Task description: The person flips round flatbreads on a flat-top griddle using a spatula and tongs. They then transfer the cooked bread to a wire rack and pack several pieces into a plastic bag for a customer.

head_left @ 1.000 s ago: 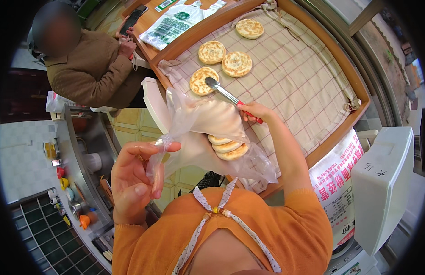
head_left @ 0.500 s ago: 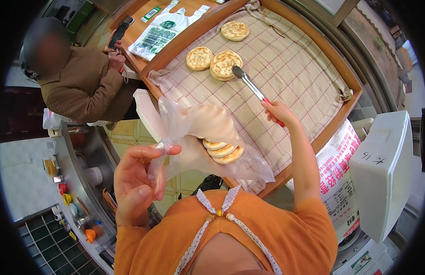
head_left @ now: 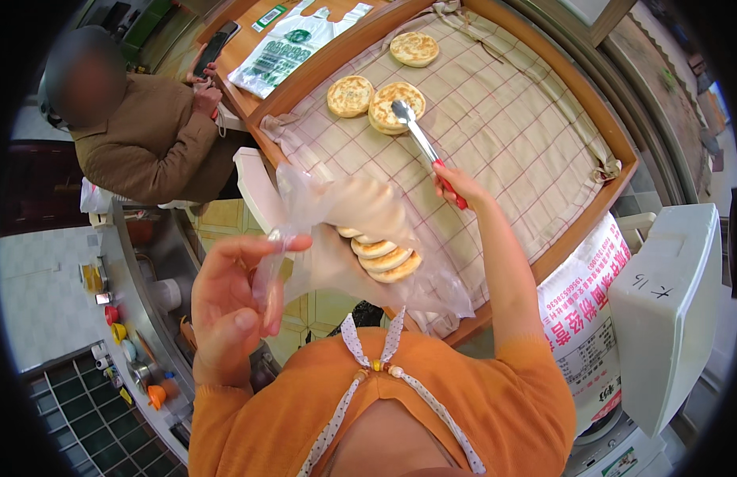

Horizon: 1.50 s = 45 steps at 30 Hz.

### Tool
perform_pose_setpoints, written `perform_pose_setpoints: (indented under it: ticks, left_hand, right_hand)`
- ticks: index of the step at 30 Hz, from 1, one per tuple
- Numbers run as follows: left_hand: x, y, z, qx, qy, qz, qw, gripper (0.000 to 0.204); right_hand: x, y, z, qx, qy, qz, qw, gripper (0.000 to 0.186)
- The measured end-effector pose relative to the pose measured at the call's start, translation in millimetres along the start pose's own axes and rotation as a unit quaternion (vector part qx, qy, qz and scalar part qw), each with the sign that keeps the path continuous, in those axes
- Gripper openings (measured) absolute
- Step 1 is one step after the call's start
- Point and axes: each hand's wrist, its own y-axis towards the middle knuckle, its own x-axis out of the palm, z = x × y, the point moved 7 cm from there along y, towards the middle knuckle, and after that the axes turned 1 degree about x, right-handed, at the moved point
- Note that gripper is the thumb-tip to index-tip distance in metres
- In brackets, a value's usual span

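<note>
My left hand [head_left: 241, 298] pinches the gathered upper part of a clear plastic bag [head_left: 305, 203]. Inside it several round flatbreads [head_left: 384, 256] lie in an overlapping row, and the bag rests partly over the near edge of a cloth-lined tray. My right hand [head_left: 461, 189] is closed round the red handle of metal tongs [head_left: 420, 143]. The tips of the tongs are at the top of a browned flatbread stack [head_left: 408, 94]; whether they grip it I cannot tell. Beside that stack lies another flatbread [head_left: 350, 96], and a third one [head_left: 414, 49] sits farther back.
The wooden tray [head_left: 595, 103] has a raised rim and a checked cloth [head_left: 511, 143]. A white carrier bag [head_left: 297, 48] lies beyond its left side. At the left a person [head_left: 138, 135] holds a phone [head_left: 215, 49]. A white foam box [head_left: 663, 310] and printed sack [head_left: 583, 334] stand right.
My right hand and the tongs have moved left, shifting the tips from the stack's right edge onto its top. My left hand keeps its hold on the bag.
</note>
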Motion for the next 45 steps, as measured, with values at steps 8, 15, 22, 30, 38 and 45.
perform_pose_setpoints:
  ticks: [8, 15, 22, 30, 38, 45]
  left_hand:
    - [18.8, 35.5, 17.3, 0.092, -0.022, -0.158, 0.983, 0.072]
    - [20.3, 31.6, 13.4, 0.087, -0.041, -0.254, 0.962, 0.067]
    - [26.1, 17.5, 15.5, 0.036, 0.014, -0.329, 0.944, 0.071]
    - [-14.4, 50.6, 29.5, 0.085, 0.023, -0.251, 0.964, 0.067]
    - [-44.3, 50.7, 34.0, 0.097, -0.021, -0.277, 0.956, 0.053]
    - [-40.0, 54.0, 37.8, 0.086, 0.055, -0.264, 0.959, 0.067]
  right_hand:
    - [5.6, -148.2, -30.0, -0.079, -0.039, 0.068, 0.994, 0.036]
    - [92.8, -376.6, -33.1, 0.052, -0.088, 0.077, 0.992, 0.031]
    - [173.5, -316.7, -43.5, 0.129, -0.081, -0.034, 0.988, 0.051]
    - [218.0, -249.1, -83.3, 0.106, -0.048, -0.016, 0.993, 0.030]
    - [106.8, -286.8, 28.1, -0.006, -0.194, 0.482, 0.854, 0.032]
    - [100.3, -191.1, 117.3, 0.194, -0.364, 0.420, 0.808, 0.045]
